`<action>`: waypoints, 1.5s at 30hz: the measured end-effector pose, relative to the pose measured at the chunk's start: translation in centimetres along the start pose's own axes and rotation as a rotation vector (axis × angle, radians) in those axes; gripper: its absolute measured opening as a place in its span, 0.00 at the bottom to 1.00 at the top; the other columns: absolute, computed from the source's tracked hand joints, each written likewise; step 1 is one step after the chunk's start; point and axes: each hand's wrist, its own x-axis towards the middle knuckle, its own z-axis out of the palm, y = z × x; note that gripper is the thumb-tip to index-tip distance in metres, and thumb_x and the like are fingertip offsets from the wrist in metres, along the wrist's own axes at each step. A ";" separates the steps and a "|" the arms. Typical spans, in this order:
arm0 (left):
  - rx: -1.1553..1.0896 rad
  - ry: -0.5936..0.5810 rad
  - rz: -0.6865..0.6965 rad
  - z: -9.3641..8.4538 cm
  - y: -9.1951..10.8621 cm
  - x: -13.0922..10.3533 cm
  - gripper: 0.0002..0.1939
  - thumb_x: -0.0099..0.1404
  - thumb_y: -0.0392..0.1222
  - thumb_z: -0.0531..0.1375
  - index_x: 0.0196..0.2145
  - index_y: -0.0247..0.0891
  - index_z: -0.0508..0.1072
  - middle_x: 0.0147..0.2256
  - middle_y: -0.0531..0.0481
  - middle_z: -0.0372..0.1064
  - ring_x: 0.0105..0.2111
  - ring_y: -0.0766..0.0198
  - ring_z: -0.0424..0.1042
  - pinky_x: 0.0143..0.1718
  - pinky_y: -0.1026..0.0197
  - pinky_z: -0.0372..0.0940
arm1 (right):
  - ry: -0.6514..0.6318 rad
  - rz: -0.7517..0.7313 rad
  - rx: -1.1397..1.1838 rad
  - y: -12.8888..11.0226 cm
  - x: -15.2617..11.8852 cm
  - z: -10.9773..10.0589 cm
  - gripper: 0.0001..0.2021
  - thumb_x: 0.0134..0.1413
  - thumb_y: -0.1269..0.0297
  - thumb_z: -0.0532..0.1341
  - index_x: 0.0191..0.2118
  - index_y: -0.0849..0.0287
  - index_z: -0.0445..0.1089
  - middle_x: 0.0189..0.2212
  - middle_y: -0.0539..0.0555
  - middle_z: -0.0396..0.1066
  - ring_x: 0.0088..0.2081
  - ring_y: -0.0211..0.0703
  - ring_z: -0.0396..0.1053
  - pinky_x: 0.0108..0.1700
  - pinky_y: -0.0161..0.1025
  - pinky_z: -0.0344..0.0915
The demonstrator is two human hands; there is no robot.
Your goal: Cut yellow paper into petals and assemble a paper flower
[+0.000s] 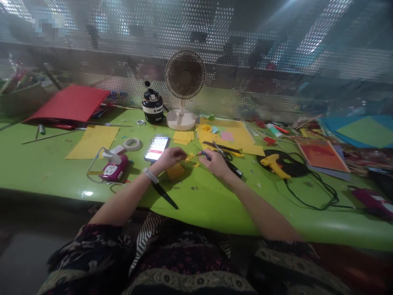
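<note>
1. Perforated grey metal screening spans the top of the frame; one glossy bright-green tabletop crosses its middle.
2. Your two hands stand apart at mid-frame, with small bright-yellow paper scraps between them: several, too small to count.
3. Your right hand is closed round one slim blue patterned pen-like tool, its tip toward the scraps, presumably for fine control.
4. Your left hand brings its fingertips to the scraps, seemingly to steady them; whether they pinch one cannot be told.
5. One dark-framed phone lies left of centre, lit screen upward, probably for easy viewing.
6. One yellow plastic glue gun, right of centre, rests on one flat black disc, perhaps to shield the tabletop.
7. Counted beyond: one round-headed pale fan, upper centre, probably turned for airflow; one black-and-white bottle beside it; two pale tape rolls, centre left.
</note>
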 end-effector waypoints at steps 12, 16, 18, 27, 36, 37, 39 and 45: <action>0.023 -0.044 0.056 0.2 0.6 -0.1 0.09 0.63 0.43 0.63 0.38 0.34 0.76 0.38 0.42 0.79 0.38 0.61 0.77 0.45 0.54 0.72 | 0.037 -0.126 -0.074 0.2 -0.2 0.6 0.12 0.53 0.60 0.58 0.32 0.62 0.75 0.26 0.53 0.73 0.27 0.40 0.65 0.30 0.34 0.59; 0.072 0.083 0.094 0.0 1.7 -0.4 0.15 0.63 0.39 0.62 0.48 0.35 0.74 0.39 0.43 0.78 0.38 0.62 0.77 0.45 0.55 0.71 | 0.076 -0.133 -0.278 0.5 0.1 0.5 0.11 0.54 0.66 0.58 0.39 0.60 0.77 0.31 0.55 0.78 0.31 0.43 0.71 0.36 0.37 0.64; 0.072 0.134 0.100 -0.1 2.3 -0.6 0.15 0.63 0.41 0.62 0.48 0.35 0.75 0.38 0.43 0.78 0.37 0.62 0.76 0.44 0.56 0.71 | 0.085 -0.131 -0.416 0.5 0.2 0.3 0.14 0.55 0.68 0.58 0.44 0.59 0.78 0.35 0.57 0.79 0.34 0.46 0.74 0.39 0.39 0.65; -0.427 -0.223 -0.290 1.9 2.4 -0.8 0.10 0.68 0.43 0.61 0.43 0.36 0.78 0.41 0.43 0.78 0.36 0.65 0.77 0.44 0.56 0.72 | 0.006 -0.169 -0.687 -0.1 -0.4 1.7 0.13 0.60 0.67 0.56 0.45 0.56 0.77 0.39 0.57 0.80 0.38 0.48 0.75 0.36 0.37 0.62; -0.719 -0.065 -0.421 2.4 2.8 -1.1 0.10 0.65 0.44 0.64 0.35 0.33 0.76 0.35 0.45 0.76 0.33 0.66 0.75 0.40 0.59 0.73 | 0.010 -0.339 -0.809 -0.6 -1.2 3.3 0.16 0.62 0.72 0.53 0.47 0.63 0.76 0.34 0.60 0.80 0.33 0.44 0.74 0.31 0.36 0.60; -0.725 -0.061 -0.426 2.5 2.8 -1.1 0.10 0.63 0.44 0.65 0.35 0.32 0.76 0.33 0.46 0.75 0.31 0.67 0.75 0.38 0.61 0.72 | 0.018 -0.367 -0.816 -0.5 -1.2 3.5 0.16 0.61 0.73 0.53 0.48 0.64 0.76 0.33 0.60 0.80 0.32 0.44 0.74 0.31 0.36 0.60; -0.744 -0.065 -0.421 2.5 2.7 -1.2 0.10 0.62 0.43 0.66 0.34 0.31 0.75 0.31 0.48 0.74 0.29 0.68 0.74 0.35 0.62 0.71 | 0.035 -0.413 -0.818 -0.3 -1.2 3.8 0.16 0.62 0.73 0.53 0.47 0.66 0.76 0.31 0.60 0.79 0.30 0.43 0.73 0.29 0.36 0.59; -0.702 -0.092 -0.376 2.3 2.8 -1.1 0.10 0.64 0.42 0.65 0.32 0.31 0.73 0.30 0.47 0.75 0.29 0.66 0.75 0.37 0.61 0.70 | 0.155 -0.381 -0.553 0.5 -1.0 3.2 0.16 0.64 0.61 0.56 0.47 0.62 0.77 0.30 0.58 0.79 0.28 0.43 0.73 0.30 0.36 0.61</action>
